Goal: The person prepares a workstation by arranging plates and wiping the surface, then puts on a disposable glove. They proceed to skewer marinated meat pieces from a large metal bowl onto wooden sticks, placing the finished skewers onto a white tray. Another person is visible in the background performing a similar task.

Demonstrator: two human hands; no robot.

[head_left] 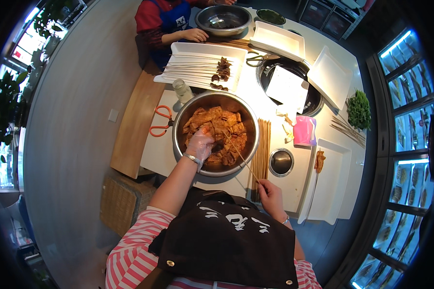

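A steel bowl (255, 151) of orange-brown marinated food slices (235, 126) stands before me. Inside it, my left hand (199, 143), in a clear plastic glove, is closed on a slice at the heap; some fingertips are hidden. My bare right hand (270, 197) pinches the lower end of a thin wooden skewer (241, 156). The skewer slants over the bowl's rim, and its far end reaches the slices close to my left hand. Loose skewers (262, 144) lie in a bundle between the bowl and a round dark inset (281, 162) in the table.
At right, a white tray (334, 188) holds one loaded skewer (319, 162). Orange-handled scissors (161, 126) and a glass jar (182, 91) stand left of the bowl. Beyond lie a tray (199, 50) of meat skewers, black-handled scissors (261, 59) and a co-worker's hand (195, 35) near another steel bowl (223, 32).
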